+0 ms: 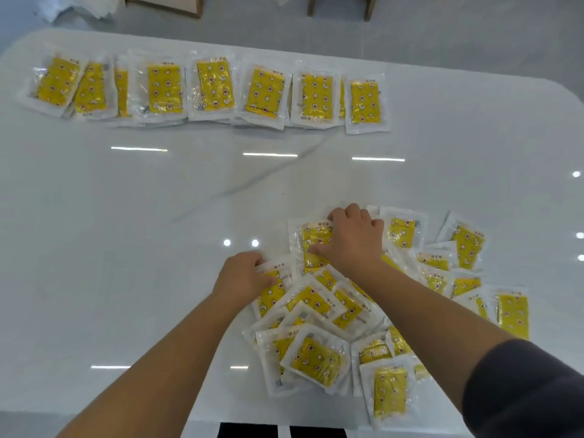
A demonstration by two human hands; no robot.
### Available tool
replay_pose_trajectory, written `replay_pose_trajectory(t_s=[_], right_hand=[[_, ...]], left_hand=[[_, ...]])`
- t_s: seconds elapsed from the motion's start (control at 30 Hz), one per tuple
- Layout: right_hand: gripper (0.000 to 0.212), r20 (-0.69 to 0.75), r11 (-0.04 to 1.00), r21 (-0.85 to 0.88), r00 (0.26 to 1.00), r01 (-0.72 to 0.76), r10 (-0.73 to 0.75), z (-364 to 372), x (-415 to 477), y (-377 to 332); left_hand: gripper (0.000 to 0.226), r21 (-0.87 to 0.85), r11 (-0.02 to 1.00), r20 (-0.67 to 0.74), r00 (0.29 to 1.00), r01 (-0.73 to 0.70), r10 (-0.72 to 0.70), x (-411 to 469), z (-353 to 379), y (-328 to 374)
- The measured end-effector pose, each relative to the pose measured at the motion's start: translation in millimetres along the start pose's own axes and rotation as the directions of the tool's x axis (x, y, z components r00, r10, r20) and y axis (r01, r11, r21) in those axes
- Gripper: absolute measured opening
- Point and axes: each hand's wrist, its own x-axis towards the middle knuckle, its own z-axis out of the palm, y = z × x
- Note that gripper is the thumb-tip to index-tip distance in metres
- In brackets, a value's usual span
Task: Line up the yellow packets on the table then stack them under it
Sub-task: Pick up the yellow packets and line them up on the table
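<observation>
Yellow star-printed packets in clear plastic sleeves (316, 358), heaped at the near right of the glossy white table (126, 248); lined row (205, 86) along the far edge.
Right hand (354, 241) nearer that row, fingers curled over the far edge of one flat packet (313, 235), long axis pointing toward it; left hand (243, 275) pinching a tilted packet (270, 294) just beside.

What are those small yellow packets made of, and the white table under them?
The small yellow patterned packets look like clear glossy plastic film pouches with white borders around a shiny yellow printed insert: the film crinkles and glints. The white glossy table seems polished stone or a stone-look slab: faint grey veins, sharp lamp reflections.
</observation>
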Motion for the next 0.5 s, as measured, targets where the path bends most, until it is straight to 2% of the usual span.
replay_pose_trajectory(t_s=[0.1,0.2,0.27,0.33,0.4,0.5], right_hand=[[0.062,-0.008,0.998,0.057,1.000,0.016,-0.015,-0.6,0.0,-5.1],[0.037,-0.065,0.956,0.274,0.994,0.102,-0.087,-3.3,-1.5,-6.7],[0.025,0.011,0.874,0.479,0.995,0.081,-0.098,-5.2,-3.9,-7.1],[0.023,0.094,0.793,0.609,0.993,0.003,-0.076,-4.8,-5.7,-6.6],[0.024,0.104,0.680,0.730,0.995,-0.073,-0.005,-8.8,-6.2,-4.3],[0.023,0.120,0.364,0.918,0.984,-0.160,0.130,-28.9,-2.8,-2.9]], left_hand=[[0.016,-0.230,0.972,-0.016,0.999,0.042,-0.047,2.5,-6.8,-9.4],[0.014,-0.507,0.856,0.011,0.994,0.098,-0.108,5.4,-11.2,-15.1],[0.014,-0.606,0.785,0.000,0.987,0.127,-0.159,8.3,-11.4,-17.0],[0.011,-0.672,0.726,-0.019,0.977,0.146,-0.214,11.1,-11.5,-18.8],[0.007,-0.726,0.672,-0.039,0.967,0.146,-0.253,12.8,-13.8,-19.6],[0.004,-0.828,0.550,-0.057,0.958,0.113,-0.283,14.3,-24.9,-15.4]])
